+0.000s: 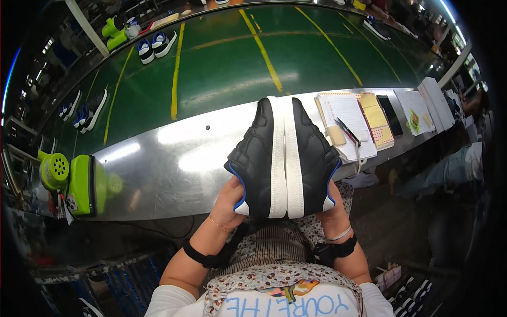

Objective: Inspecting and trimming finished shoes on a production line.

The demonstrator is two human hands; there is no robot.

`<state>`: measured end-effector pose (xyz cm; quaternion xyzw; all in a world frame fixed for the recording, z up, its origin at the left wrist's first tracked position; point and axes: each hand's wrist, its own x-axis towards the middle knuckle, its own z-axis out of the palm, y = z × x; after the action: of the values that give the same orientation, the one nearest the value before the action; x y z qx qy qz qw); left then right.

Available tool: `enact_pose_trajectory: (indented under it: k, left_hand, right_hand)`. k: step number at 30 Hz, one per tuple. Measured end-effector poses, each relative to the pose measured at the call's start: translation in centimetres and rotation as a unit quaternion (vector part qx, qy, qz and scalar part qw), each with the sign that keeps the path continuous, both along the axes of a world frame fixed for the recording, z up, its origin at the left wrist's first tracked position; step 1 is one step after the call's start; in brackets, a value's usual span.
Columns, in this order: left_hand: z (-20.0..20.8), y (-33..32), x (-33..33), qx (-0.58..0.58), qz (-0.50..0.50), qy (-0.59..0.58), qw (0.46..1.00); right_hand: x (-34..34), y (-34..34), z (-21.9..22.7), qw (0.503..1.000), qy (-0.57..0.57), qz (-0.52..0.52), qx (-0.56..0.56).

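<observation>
Left grip (228, 203) curled round heel of left shoe (261, 158); right grip (334, 208) likewise on right shoe (306, 158). Both snug, fingertips mostly hidden, so finger placement inside the collars can't be told. Shoes held up sole to sole, toes pointing away, heels past near edge of tabletop (158, 179).

Risks, my guess: held by heels only, so toe weight could tip a shoe out of a loose grip, onto tabletop or floor. Right shoe is just beside notebook (330, 108) and pen (348, 132); a swing that way could knock them or mark the white.

Look: black uppers, strap across each, blue collar lining, white heel patch, thick white stitched soles. No damage visible.
</observation>
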<state>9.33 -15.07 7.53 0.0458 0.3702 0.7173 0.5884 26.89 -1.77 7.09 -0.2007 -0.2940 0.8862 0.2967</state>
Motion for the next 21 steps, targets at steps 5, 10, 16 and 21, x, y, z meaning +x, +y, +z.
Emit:
enact_pose_trajectory:
  k: [5, 10, 16, 21]
  left_hand:
    - [-0.1, -0.6, 0.0, 0.021, -0.013, -0.014, 1.0]
    - [0.2, -0.9, -0.1, 0.003, -0.019, 0.021, 1.0]
    - [0.1, -1.4, -0.5, 0.021, -0.028, 0.052, 0.998]
    - [-0.1, -1.4, -1.1, 0.055, -0.02, 0.069, 0.996]
  right_hand:
    - [0.4, -0.6, 0.1, 0.994, -0.041, 0.001, 0.102]
    - [0.9, -0.8, -0.9, 0.994, -0.015, 0.01, 0.106]
    - [1.1, -0.8, -1.2, 0.998, -0.017, 0.011, 0.063]
    - [1.8, -0.1, -1.2, 0.982, -0.063, -0.011, 0.177]
